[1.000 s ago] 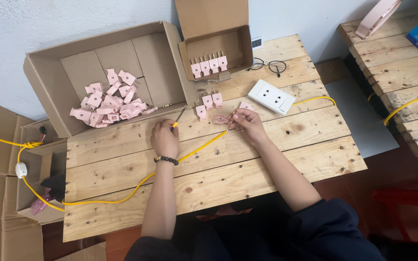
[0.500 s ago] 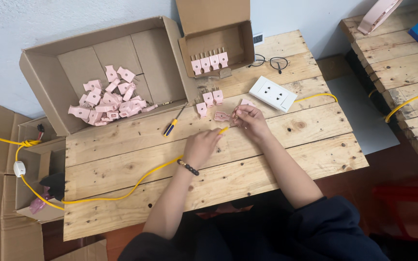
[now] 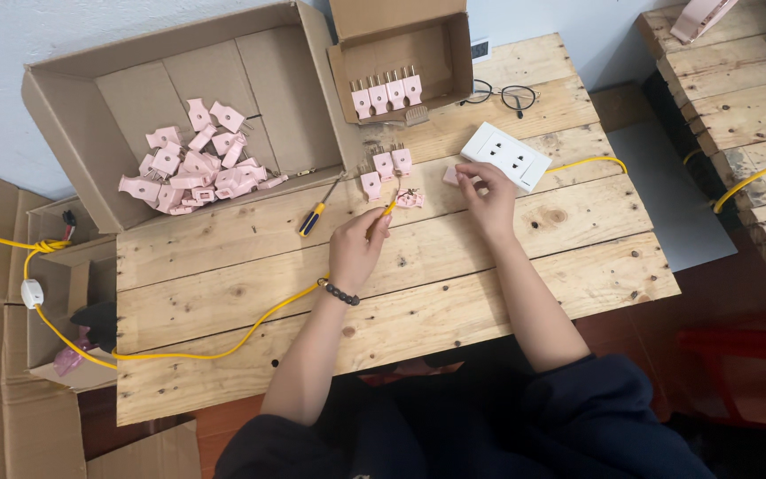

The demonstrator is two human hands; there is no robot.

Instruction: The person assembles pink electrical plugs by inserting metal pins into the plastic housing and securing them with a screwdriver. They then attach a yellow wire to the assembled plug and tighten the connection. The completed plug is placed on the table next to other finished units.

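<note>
Fingers of left hand (image 3: 356,250) pinch yellow cable (image 3: 223,341) — right hand (image 3: 488,191) grips pink plastic plug (image 3: 451,175).

The scene is taken by a single camera, worn on the head and aimed almost straight down from well above the bench (image 3: 454,293). The whole wooden top is taken in, so the view is a wide one rather than a close one. The bench's far edge is met by a pale wall at the top of the frame; its near edge is overlapped by the wearer's arms and dark sleeves, entering from below. Cardboard is caught left of the bench, a second wooden surface (image 3: 738,98) right of it.
</note>
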